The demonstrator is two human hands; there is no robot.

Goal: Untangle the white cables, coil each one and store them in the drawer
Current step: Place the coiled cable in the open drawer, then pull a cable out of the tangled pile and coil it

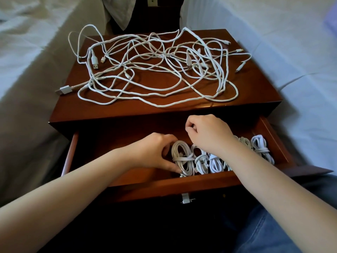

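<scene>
Fingers (168, 141) and thumb of the left hand (153, 152) curl round the leftmost coiled cable (182, 158), which stands at the left end of a row of coils (215, 162) packed along the near side of the open drawer (164, 187). The right hand (209, 133) hovers over the row with its fingers (189, 124) curled in. Whether they pinch a cable end or nothing at all I cannot tell.

The rest of the job lies on the worktop (73, 106) just beyond the drawer: a loose tangle of white cables (165, 55) spread nearly from edge to edge.

Several things could go wrong. The wrap round the held coil's waist looks only tucked, so letting go carelessly may let it spring open. The right forearm crosses above the middle coils and could snag them on the way out. In the tangle, a large plug (63, 89) already juts past the left edge and a loop overhangs the far left corner. A hard tug on one strand would likely tighten the crossings or drag the whole heap off the side.

That worktop is glossy reddish-brown wood, smooth enough for cables to slide. Pale bedding (27, 52) flanks it left and right, and blue jeans (264, 234) show at near right.
</scene>
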